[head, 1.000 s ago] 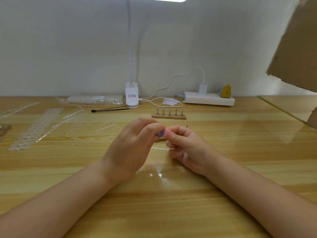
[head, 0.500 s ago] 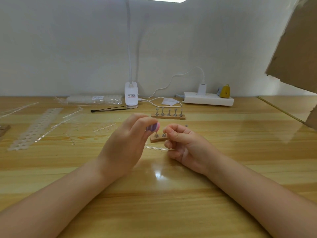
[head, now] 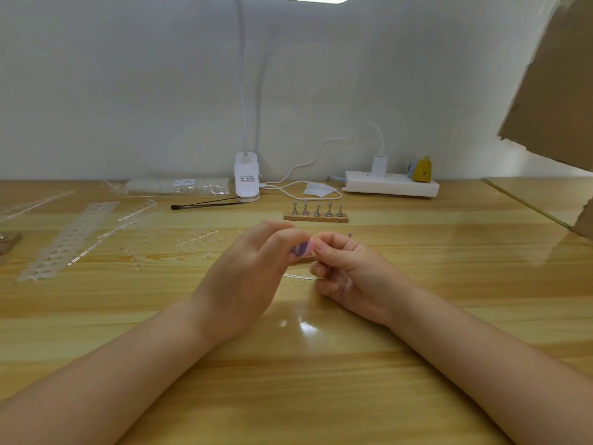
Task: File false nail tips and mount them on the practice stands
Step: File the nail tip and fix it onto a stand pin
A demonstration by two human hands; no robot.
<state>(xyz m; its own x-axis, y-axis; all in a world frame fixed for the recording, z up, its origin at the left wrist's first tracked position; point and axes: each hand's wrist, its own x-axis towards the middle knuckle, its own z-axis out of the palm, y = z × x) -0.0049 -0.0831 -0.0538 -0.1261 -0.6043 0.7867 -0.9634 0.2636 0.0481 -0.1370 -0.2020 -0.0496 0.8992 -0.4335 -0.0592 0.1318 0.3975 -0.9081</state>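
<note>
filing at mid-counter

on the wooden counter (head: pixel 321 396), empty nail-tip strips (head: pixel 69 239) lie far left. the left hand (head: pixel 244 277) is pinched shut on a pink-and-purple nail file (head: pixel 303 248), which meets the right hand (head: pixel 346 271); its fingertips (head: pixel 321 244) are pressed together, though whether on a nail tip cannot be told. behind stands a wooden practice stand (head: pixel 316 216) with five metal holders.
</note>
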